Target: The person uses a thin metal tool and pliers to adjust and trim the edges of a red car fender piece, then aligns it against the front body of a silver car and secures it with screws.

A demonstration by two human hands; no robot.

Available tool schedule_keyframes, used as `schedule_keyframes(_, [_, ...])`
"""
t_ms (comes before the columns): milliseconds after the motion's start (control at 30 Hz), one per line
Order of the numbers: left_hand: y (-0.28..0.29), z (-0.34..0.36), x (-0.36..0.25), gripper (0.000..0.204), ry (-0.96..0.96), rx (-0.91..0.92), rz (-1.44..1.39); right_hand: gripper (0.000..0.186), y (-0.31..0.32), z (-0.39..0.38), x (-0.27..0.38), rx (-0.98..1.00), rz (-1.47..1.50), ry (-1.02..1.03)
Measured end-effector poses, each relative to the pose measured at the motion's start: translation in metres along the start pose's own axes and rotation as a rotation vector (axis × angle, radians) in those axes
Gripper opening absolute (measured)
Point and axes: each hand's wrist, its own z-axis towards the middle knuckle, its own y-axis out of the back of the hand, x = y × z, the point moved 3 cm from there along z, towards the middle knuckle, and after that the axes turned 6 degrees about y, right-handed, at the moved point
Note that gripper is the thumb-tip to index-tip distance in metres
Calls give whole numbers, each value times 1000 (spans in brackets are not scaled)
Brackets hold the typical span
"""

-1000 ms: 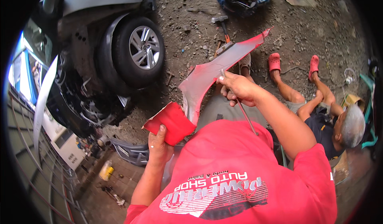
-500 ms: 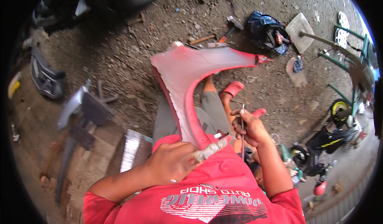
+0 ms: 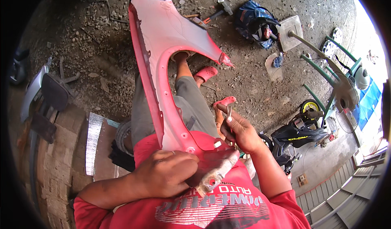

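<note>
A car fender (image 3: 157, 23), pale grey primer with red edges and a curved wheel arch, stretches from my lap out over the gravel. Its near end has a pale, rough flange (image 3: 218, 174) over my red shirt. My left hand (image 3: 173, 172) is closed on the fender's near end, the fingertips hidden behind the panel. To the right of that end, my right hand (image 3: 244, 135) pinches a thin metal rod (image 3: 229, 111). Only a short length of the rod shows above the fingers; its lower part is mostly hidden.
A hammer (image 3: 225, 6) lies on the gravel near a dark blue open bag (image 3: 244, 19). At right are a standing fan (image 3: 346, 92), a green metal frame (image 3: 319, 72) and a black motorbike (image 3: 299, 135). Car body parts (image 3: 55, 91) stand at left by wooden boards (image 3: 61, 151).
The fender's far end has swung left and farther away. The whole view has shifted, and the car wheel at the top has left it. Both hands keep their holds.
</note>
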Motion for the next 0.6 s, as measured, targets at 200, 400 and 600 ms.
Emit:
schedule_keyframes(200, [20, 16, -9, 28, 219, -71, -110, 45, -6, -22, 24, 51, -109, 45])
schedule_keyframes(400, [59, 18, 22, 23, 568, -114, -192, 46, -24, -29, 46, 131, -413, 273])
schedule_keyframes(600, [87, 27, 34, 61, 727, -134, -545, 54, -49, 15, 34, 103, -391, 696])
